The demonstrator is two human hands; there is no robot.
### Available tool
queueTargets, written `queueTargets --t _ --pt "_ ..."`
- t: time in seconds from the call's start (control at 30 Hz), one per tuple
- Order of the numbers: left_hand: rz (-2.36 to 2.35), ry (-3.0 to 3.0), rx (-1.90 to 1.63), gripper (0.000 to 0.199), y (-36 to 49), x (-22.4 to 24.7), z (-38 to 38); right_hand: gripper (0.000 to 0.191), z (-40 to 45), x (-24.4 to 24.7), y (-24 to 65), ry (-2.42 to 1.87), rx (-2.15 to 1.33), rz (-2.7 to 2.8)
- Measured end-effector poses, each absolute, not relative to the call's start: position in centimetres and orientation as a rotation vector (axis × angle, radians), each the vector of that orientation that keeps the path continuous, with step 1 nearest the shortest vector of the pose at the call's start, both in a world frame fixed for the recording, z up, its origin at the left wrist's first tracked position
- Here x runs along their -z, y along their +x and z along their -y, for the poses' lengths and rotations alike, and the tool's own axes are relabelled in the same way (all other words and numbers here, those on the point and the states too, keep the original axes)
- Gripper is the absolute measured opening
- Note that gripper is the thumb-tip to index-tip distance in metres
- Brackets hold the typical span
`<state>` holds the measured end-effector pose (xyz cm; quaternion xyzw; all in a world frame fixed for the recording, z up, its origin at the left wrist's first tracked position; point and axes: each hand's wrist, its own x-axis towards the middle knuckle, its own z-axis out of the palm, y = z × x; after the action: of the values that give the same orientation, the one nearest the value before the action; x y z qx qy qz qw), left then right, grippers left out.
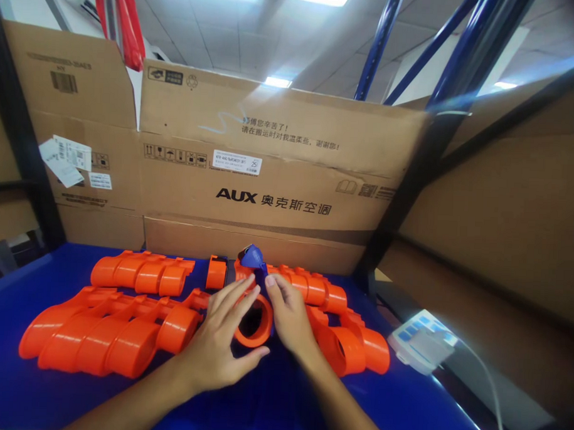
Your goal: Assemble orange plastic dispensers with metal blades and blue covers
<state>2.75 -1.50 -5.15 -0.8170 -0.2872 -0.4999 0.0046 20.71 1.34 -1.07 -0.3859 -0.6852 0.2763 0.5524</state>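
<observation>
Near the middle of the blue surface, an orange ring-shaped part point(263, 332) faces the camera, its round opening dark inside. My left hand point(223, 338) is beside its left edge with fingers spread, the fingertips at the ring's upper left and the thumb below. My right hand point(288, 309) is closed at the ring's upper right, thumb and fingers pinched at the base of a blue piece point(252, 258) that stands above the ring. Rows of similar orange parts point(117, 341) lie to the left, and more orange parts point(352, 349) lie to the right.
Behind the blue table point(6, 299) stands a cardboard panel point(277, 230) with printed text. A dark metal post point(393, 212) rises at the right. A white and blue power strip point(424, 341) with a cable sits at the right edge. Another orange part point(216, 273) stands at the back.
</observation>
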Motion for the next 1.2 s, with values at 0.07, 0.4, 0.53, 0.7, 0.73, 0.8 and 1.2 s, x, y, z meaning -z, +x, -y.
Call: queueTargets --t 0.07,0.4,0.53,0.7,0.73,0.8,1.2 --pt "0.873 -2.451 1.558 0.1 2.9 5.6 1.3 0.04 -1.2 1.2 20.5 -0.921 -0.643 1.61" --pt "0.773 -2.367 1.652 0.087 0.8 3.6 0.6 0.052 -0.8 1.0 20.5 -0.955 -0.656 1.62" --pt "0.814 -2.448 1.493 0.087 -3.7 -0.4 -0.9 0.056 -0.4 0.1 21.1 -0.93 -0.646 1.544" --pt "0.986 -2.662 1.123 0.083 -9.3 -2.3 -4.6 0.057 0.2 -0.7 21.3 -0.9 -0.595 1.5" --pt "1.023 -2.682 1.086 0.084 -9.9 -2.1 -5.3 0.057 0.2 -0.7 21.2 -0.899 -0.581 1.503" --pt "1.111 -2.725 0.989 0.085 -10.6 -1.5 -6.6 0.058 0.2 -0.7 21.2 -0.899 -0.556 1.51" --pt "1.178 -2.994 0.702 0.088 -10.3 0.7 -10.3 0.059 0.1 -0.4 21.5 -0.909 -0.555 1.545"
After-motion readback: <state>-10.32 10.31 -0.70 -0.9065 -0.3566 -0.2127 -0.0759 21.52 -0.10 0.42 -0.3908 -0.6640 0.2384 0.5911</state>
